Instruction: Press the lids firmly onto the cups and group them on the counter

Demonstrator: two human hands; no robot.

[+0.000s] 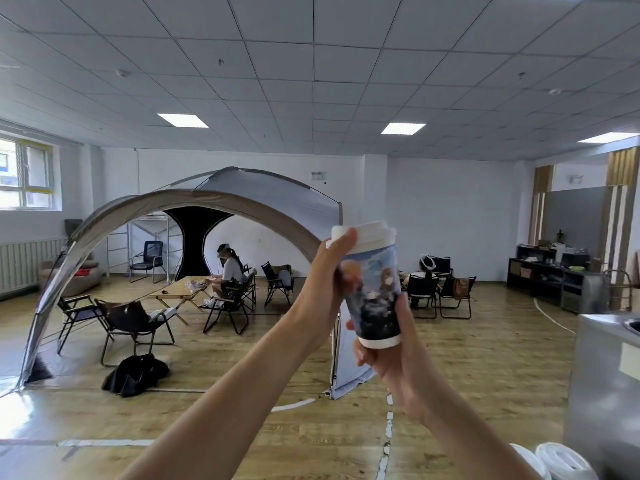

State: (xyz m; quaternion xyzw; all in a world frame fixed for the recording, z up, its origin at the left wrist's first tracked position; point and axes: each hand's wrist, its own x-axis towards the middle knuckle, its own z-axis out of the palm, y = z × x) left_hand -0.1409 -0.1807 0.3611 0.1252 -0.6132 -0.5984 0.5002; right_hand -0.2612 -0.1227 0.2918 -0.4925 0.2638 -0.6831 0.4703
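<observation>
A tall paper cup [372,292] with a blue printed picture is held up in the air at the centre of the view. A white lid [367,234] sits on its top. My left hand [325,282] wraps the cup's upper left side, with the thumb lying on the lid's left edge. My right hand [391,358] grips the cup around its base from below and behind. Two more white lids [561,460] show at the bottom right edge; the cups under them are out of view.
A grey metal counter [602,368] with a sink rim stands at the right. Beyond the cup lies a wooden floor with a large tent [242,199], folding chairs, a low table and two seated people. Dark shelving lines the right wall.
</observation>
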